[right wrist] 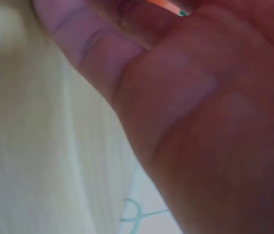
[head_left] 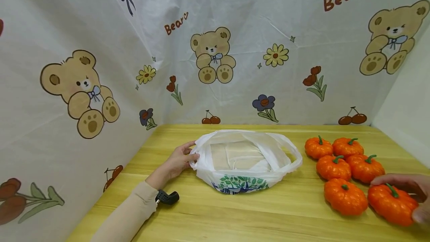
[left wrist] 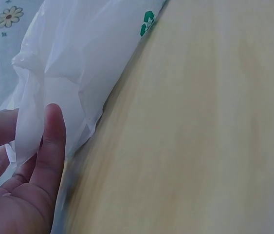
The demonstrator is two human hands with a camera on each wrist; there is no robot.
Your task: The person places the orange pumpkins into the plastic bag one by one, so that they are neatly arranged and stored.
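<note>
Tabletop [head_left: 268,212]; head-view-only pumpkins [head_left: 346,167]

We see four more small orange pumpkins [head_left: 342,161] clustered on the wooden table [head_left: 235,216], toward its right side. Behind the table hangs a white cloth [head_left: 235,29] printed with bears, flowers and cherries.
</note>
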